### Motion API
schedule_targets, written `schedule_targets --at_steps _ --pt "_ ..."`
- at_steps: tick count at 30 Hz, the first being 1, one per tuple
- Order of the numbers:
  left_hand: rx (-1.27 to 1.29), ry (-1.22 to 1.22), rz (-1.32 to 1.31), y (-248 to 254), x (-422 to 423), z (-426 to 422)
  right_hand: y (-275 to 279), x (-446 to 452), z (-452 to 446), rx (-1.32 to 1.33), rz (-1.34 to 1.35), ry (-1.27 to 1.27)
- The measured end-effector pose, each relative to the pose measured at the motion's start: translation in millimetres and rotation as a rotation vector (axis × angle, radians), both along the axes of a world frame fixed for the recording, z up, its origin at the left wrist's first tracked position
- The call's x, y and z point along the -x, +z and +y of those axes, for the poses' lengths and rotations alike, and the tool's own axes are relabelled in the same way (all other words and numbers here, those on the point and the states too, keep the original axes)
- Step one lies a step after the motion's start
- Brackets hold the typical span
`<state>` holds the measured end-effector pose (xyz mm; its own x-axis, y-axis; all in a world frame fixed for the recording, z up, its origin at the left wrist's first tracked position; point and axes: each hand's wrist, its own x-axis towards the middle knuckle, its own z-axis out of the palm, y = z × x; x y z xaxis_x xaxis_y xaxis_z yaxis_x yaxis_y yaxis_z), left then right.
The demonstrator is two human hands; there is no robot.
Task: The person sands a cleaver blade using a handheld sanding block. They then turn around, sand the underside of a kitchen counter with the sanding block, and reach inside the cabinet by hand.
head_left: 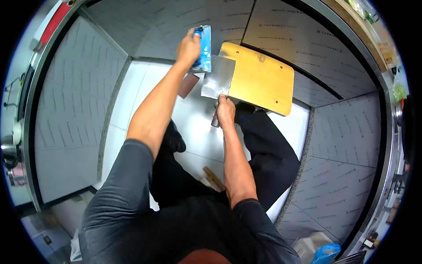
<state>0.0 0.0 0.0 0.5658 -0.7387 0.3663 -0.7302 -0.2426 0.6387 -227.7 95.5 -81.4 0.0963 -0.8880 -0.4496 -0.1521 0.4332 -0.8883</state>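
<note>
At the upper middle, my left hand (189, 49) is closed on a flat blue object (205, 50) with a pale, shiny edge; what exactly it is I cannot make out. My right hand (226, 111) grips the dark handle of a wide metal blade (218, 77), which points away from me. The blade's right side overlaps the left edge of a yellow wooden board (263, 79) with small dark holes. The blue object's lower end is close to the blade's top left corner; whether they touch is unclear. A reddish-brown block (188, 86) lies just left of the blade.
White floor tiles (132, 94) lie below, edged by grey speckled strips. Grey printed panels (74, 92) surround the space. A wooden piece (214, 178) is on the floor between my black-trousered legs. A blue bag (325, 254) and pale container sit at the lower right.
</note>
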Motion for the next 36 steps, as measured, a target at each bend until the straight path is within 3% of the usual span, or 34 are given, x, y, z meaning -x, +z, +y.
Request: schedule_targets --at_steps 3,4,5,6,11,16,17,19,25,27,29,32,36 --pt "0.082 0.040 0.207 9.7 -33.1 30.7 -1.7 0.3 -19.7 -0.012 -0.111 0.044" --pt "0.127 0.061 0.493 41.0 -27.3 72.0 7.0 -6.3 -6.6 0.014 -0.143 0.035" --pt "0.143 0.101 0.699 10.7 -5.6 141.9 30.7 43.0 46.7 0.040 0.020 0.033" --pt "0.111 0.129 0.762 13.8 -20.6 166.3 45.8 32.9 55.4 0.049 -0.019 0.050" --pt "0.132 0.026 1.087 7.0 -43.7 183.6 110.7 6.4 53.2 0.134 -0.184 0.136" --pt "0.149 -0.424 1.386 5.8 13.1 156.3 172.9 15.2 56.4 0.122 -0.234 0.263" --pt "0.230 -0.412 1.408 -2.5 29.4 142.3 182.4 17.1 55.4 0.118 -0.214 0.285" --pt "0.166 -0.467 1.629 33.3 52.6 153.0 192.9 19.2 55.7 0.140 -0.174 0.338" --pt "0.154 -0.502 1.721 65.6 71.0 178.1 188.4 15.1 60.8 0.171 -0.161 0.399" --pt "0.199 -0.507 1.744 49.1 70.1 177.3 187.3 11.5 65.8 0.157 -0.159 0.392" --pt "0.296 -0.555 1.706 40.4 69.0 179.3 185.2 10.6 67.7 0.167 -0.157 0.384" --pt "0.254 -0.514 1.519 52.5 71.9 183.5 185.0 16.0 67.0 0.137 -0.226 0.353" --pt "0.250 -0.600 1.476 46.3 70.1 184.0 188.3 19.9 64.3 0.112 -0.237 0.330"
